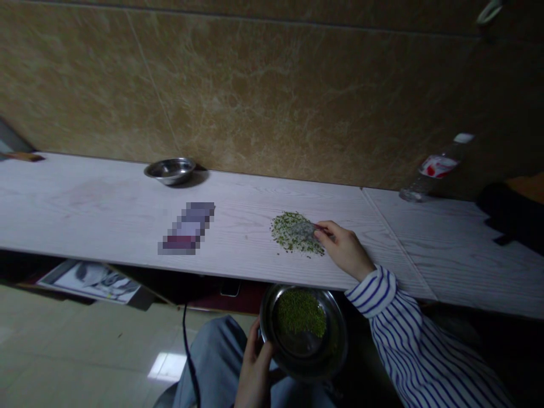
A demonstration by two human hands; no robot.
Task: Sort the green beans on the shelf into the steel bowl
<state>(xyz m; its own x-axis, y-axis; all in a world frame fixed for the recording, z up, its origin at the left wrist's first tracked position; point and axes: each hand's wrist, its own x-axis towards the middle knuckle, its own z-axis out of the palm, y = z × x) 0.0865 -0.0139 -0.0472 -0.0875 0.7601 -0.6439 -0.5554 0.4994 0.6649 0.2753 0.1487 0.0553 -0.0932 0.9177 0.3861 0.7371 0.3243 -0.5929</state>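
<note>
My left hand (255,362) grips the left rim of a round steel bowl (338,340), its thumb on the near side. The bowl is tilted above my lap, just below the counter edge, and holds many small green grains (301,311). My right hand (338,243) is closed in a pinch over the counter. Between its fingers is a greyish, blurred thing with a dark red end (304,229), whose kind I cannot make out. It rests over a spread pile of small green and dark bits (284,229) on the white surface.
A white wood-grain counter (242,221) runs along a brown tiled wall. On it stand a small steel bowl (170,170), a pixelated flat object (189,226) and a plastic bottle (437,170). A dark cable (190,351) hangs below, beside an open shelf.
</note>
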